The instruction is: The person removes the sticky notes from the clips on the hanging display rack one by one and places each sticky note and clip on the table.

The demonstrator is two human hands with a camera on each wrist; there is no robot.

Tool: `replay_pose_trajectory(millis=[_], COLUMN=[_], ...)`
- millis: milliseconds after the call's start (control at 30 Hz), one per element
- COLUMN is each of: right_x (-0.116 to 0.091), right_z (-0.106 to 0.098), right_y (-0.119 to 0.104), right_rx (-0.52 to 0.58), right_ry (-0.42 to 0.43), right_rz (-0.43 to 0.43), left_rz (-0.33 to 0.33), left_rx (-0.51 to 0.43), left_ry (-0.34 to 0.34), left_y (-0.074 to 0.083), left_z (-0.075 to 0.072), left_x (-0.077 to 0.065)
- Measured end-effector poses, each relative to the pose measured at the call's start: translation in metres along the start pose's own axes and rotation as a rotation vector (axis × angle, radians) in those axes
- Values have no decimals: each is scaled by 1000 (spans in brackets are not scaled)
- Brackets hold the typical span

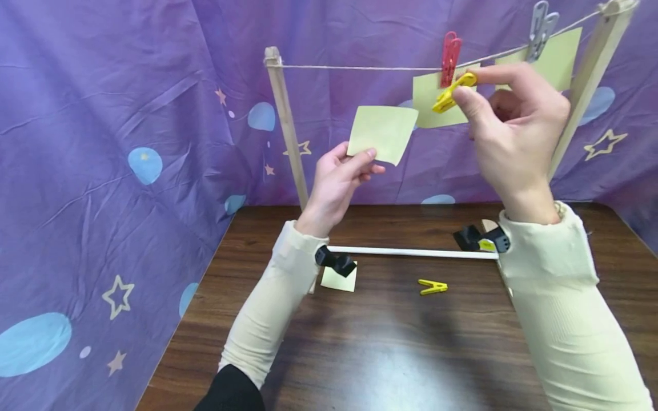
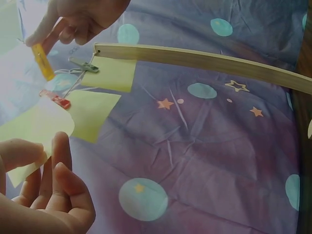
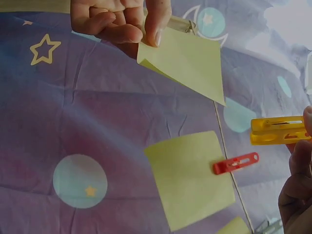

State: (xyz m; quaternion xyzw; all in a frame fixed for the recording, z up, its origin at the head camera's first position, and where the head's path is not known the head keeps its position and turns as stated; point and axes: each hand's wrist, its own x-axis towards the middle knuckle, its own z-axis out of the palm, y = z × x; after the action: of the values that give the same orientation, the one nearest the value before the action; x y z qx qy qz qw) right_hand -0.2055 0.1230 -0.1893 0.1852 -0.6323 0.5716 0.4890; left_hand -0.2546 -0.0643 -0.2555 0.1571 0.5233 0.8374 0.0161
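My left hand point(image 1: 339, 180) pinches a pale yellow sticky note point(image 1: 384, 131) by its lower edge, thumb in front, a little below the string point(image 1: 349, 67). My right hand point(image 1: 519, 114) holds a yellow clothespin point(image 1: 454, 92) between thumb and index finger, its nose pointing down and left. In the right wrist view the yellow clothespin point(image 3: 277, 130) looks closed, with nothing in its nose. Behind it, a red clothespin point(image 1: 450, 59) fixes a second note point(image 1: 432, 103) to the string. Farther right a grey clothespin point(image 1: 541, 31) holds another note point(image 1: 564, 57), partly hidden by my right hand.
Two wooden posts, a left post point(image 1: 289, 131) and a right post point(image 1: 591, 80), carry the string. A white rod point(image 1: 411, 252) runs low between them. On the brown table point(image 1: 390, 354) lie another yellow clothespin point(image 1: 433, 287) and a note point(image 1: 336, 281). A purple curtain point(image 1: 169, 85) hangs behind.
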Motion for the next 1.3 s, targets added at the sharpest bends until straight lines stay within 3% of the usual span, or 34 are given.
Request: replay_pose_trajectory(millis=[567,1167,1300], right_x=[-30,-68,-74], right_z=[-40,-65,-71], right_y=[17,30,32], right_rx=[283,382,429], right_ry=[96,195,237], right_rz=[53,159,176], left_rz=[-36,-41,14], left_rx=[20,7,69], left_ry=[15,13,9], left_y=[-14,-25,-27], left_z=[-9,-17,-16], left_x=[-10,-27,-31])
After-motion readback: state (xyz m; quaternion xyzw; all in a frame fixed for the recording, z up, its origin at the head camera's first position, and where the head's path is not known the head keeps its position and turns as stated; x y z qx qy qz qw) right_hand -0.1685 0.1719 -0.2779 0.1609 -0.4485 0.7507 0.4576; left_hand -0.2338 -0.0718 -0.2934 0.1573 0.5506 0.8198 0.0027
